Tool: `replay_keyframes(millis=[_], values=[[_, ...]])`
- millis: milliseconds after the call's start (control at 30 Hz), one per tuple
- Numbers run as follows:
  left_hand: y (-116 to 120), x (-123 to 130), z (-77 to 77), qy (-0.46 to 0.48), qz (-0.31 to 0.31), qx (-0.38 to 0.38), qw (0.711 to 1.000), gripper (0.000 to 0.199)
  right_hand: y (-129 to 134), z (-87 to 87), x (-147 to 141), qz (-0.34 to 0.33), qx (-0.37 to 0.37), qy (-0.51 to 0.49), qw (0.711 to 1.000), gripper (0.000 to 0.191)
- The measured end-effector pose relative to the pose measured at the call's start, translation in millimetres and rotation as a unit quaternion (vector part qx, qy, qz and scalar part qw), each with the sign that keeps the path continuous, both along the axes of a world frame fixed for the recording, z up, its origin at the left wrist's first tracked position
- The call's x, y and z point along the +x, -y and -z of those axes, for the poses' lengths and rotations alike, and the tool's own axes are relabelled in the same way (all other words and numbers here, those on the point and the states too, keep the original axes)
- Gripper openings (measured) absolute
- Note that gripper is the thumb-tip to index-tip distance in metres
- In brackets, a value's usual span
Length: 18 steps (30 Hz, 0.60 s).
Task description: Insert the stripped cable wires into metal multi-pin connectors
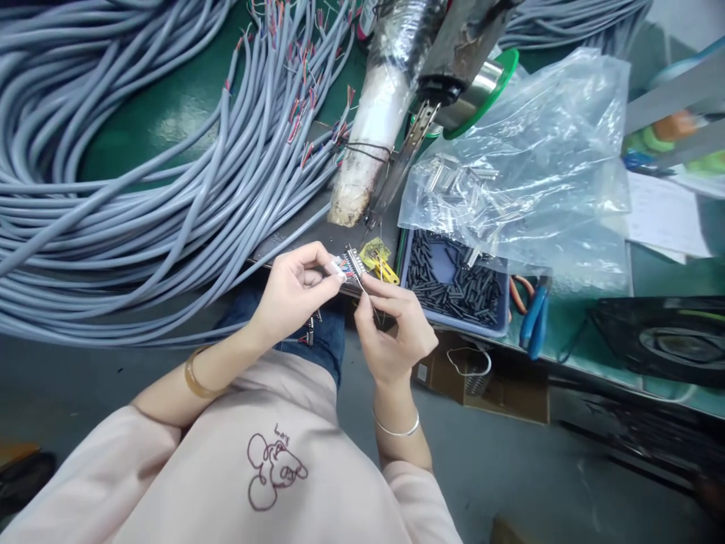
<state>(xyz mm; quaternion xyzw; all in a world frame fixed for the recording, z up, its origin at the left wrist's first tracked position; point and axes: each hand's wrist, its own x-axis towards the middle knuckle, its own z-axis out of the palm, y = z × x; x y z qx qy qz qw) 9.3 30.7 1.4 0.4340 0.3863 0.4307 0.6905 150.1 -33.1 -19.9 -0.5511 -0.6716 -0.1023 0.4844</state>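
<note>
Item one: a connector (355, 260), small, narrow and metallic, with a row of pins along its length. You had it at the near edge of the bench (150, 125), between your two hands, slanted, its far end pointing toward the tip of the soldering iron (403, 170). Coloured wires (347, 270), red and blue among them, met it on its left side; their joints were too small to make out.

Item two: your left hand (297, 285), left of the connector. Thumb and forefinger were pinched together on the coloured wires, the other fingers curled in. A white covering showed at a fingertip, and a tan bangle (196, 381) circled your forearm.

Item three: your right hand (393, 325), right of the connector. Thumb and forefinger nearly met at the connector's near end, the remaining fingers bent. A thin strand passed by these fingertips; whether you gripped it, the connector or both could not be told. A silver bracelet (396, 432) circled your wrist.

Items about the hands: a yellow clip (387, 270), just beyond your right fingers; a wrapped white tube (371, 125), on the far side, beside the iron; a blue tray (470, 323) of short black pieces (481, 298), to the right, partly under a clear plastic bag (544, 151); grey cables (170, 227), heaped to the left.
</note>
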Motion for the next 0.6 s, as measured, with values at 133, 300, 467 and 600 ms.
replay_keyframes(millis=[133,300,467,600], values=[[-4,4,-1.7,-0.011,-0.024,0.042,0.999,0.016,-7,0.5,0,0.007,0.003,-0.016,1.000,0.020],[-7,6,-2.4,-0.050,-0.046,0.079,0.995,0.014,-12,0.9,0,-0.014,0.012,-0.042,0.999,0.020],[-7,9,-3.5,-0.081,-0.069,0.102,0.989,0.010,-14,2.0,2,-0.015,0.005,-0.053,0.998,0.020],[-7,9,-4.0,-0.086,-0.068,0.112,0.988,0.009,-14,2.7,3,-0.021,0.004,-0.064,0.998,0.018]])
